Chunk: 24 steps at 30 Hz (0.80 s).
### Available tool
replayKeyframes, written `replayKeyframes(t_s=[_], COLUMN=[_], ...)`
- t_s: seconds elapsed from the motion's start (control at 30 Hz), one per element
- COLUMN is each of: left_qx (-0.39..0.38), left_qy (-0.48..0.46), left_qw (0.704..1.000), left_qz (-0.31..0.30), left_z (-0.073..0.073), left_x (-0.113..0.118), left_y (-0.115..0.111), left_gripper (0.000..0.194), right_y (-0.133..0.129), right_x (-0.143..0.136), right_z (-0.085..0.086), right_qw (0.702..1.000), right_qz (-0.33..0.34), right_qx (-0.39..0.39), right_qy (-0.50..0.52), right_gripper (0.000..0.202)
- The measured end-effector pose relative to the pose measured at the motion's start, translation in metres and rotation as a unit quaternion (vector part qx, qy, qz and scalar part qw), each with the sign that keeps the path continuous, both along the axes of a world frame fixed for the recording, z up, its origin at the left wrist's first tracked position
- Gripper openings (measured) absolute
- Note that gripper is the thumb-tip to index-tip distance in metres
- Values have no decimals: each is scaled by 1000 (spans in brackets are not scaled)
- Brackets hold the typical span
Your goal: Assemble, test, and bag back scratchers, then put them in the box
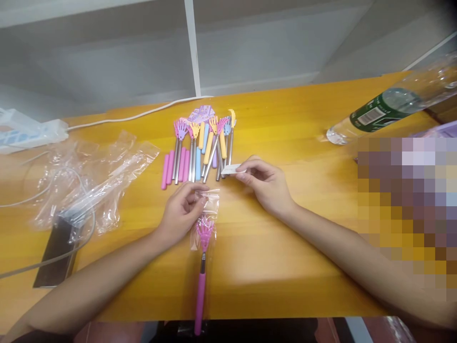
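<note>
Pink scratcher: a backscratcher [202, 276] with a hand-shaped head, inside a clear sleeve [213, 206], lying in front of the person; handle end pokes past the near table edge.
Left hand [183, 207]: thumb and fingers drawn close, pinching the sleeve's top end just beyond the pink head.
Right hand [264, 183]: thumb and forefinger pressed together on a small white slip [230, 169], raised near the loose parts, apart from the sleeve.
Step in hand: my reading, handling the sleeve's mouth with the scratcher already inside and the slip ready.
Next move calls for: a steady left pinch and parted sleeve lips, I'd judge; thin film clings. Can't make out whether the lips are parted.
Slip writing: faint marks at most; unreadable from here.
Loose parts: metal rods [176, 162] with coloured hand heads, beside pink, blue, yellow and purple grips [170, 164], beyond both hands.
Printed cards [202, 114]: purple pattern, behind the rods; lettering too small.
Bottle [378, 114]: green label with barcode, far right; brand not legible.
Left side: crumpled clear bags [117, 176], partly over a dark flat object [53, 257]; white power strip [50, 131] behind.
</note>
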State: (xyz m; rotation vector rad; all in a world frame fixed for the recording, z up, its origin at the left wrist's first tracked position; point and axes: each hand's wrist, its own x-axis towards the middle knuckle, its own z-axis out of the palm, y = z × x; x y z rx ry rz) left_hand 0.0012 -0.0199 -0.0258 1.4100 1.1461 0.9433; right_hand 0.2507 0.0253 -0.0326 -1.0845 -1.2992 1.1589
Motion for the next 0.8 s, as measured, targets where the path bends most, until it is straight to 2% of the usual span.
replayKeyframes(t_s=[0.07, 0.13, 0.27, 0.37, 0.43, 0.63, 0.7, 0.8], left_qx=[14, 17, 14, 12, 10, 23, 10, -15], left_qy=[11, 15, 19, 12, 6, -37, -59, -98], left_qw=[1000, 999, 999, 999, 999, 997, 996, 993], left_qz=[-12, -23, -29, -37, -45, -70, -69, -70], left_z=[-2, -2, 0, 0, -1, -7, -7, -8], left_x=[0, 0, 0, 0, 1, 2, 2, 3], left_y=[0, -1, -1, -2, -2, -3, -2, 1], left_gripper=[25, 32, 39, 44, 47, 50, 49, 49], right_y=[1, 3, 2, -3, -7, -10, -11, -14], right_x=[2, 3, 1, -2, -4, -5, -5, -5], right_z=[-3, -7, -10, -4, 1, 10, 10, 9], right_qw=[999, 1000, 992, 987, 988, 997, 998, 998], right_qz=[-25, -23, 34, 81, 94, 73, 57, 60], right_qx=[26, 6, -78, -96, -81, 11, 15, -19], right_qy=[-27, -7, 89, 105, 88, 1, -4, 28], right_gripper=[32, 35, 43, 48, 45, 38, 40, 38])
